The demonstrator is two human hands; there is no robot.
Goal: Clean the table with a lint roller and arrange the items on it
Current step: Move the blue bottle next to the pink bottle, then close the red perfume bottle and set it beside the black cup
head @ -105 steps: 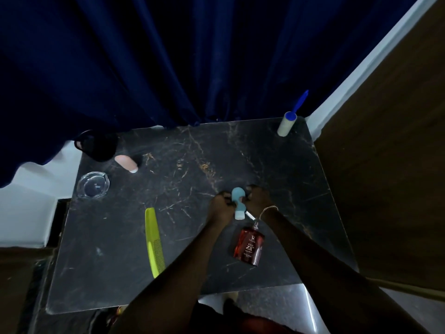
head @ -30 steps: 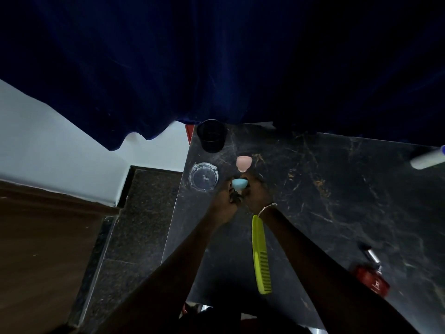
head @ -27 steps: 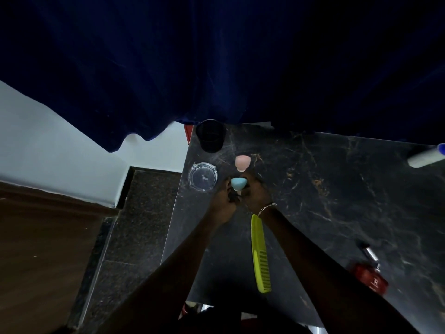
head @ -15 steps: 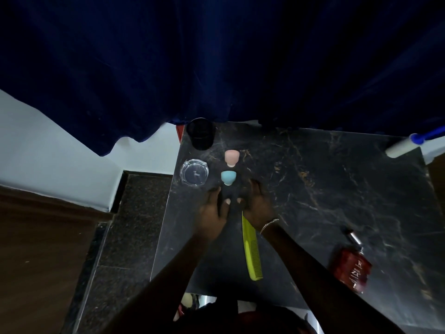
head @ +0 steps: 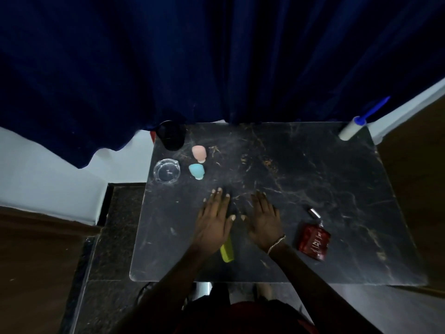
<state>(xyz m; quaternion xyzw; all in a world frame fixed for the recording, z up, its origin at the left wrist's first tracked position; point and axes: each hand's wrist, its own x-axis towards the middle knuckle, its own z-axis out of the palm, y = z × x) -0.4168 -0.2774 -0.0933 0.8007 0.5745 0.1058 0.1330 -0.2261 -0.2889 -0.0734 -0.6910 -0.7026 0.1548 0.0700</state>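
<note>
Two small bottles (head: 197,171), one comb (head: 227,252), one roller (head: 350,130)

The bench (head: 313,165) is showing black marble veined in white and tan. Beyond the left hand (head: 213,222), a pink bottle (head: 199,152) and a teal bottle (head: 197,170) are standing out; by its wrist a comb (head: 227,253) is showing yellow-green. Right of the right hand (head: 263,221), a perfume bottle (head: 313,241) is glowing dark red.

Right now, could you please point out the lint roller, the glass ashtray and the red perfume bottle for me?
lint roller (head: 349,130), head view, on the white roll.
glass ashtray (head: 166,171), head view, on its clear base.
red perfume bottle (head: 313,241), head view, on the red body.
</note>
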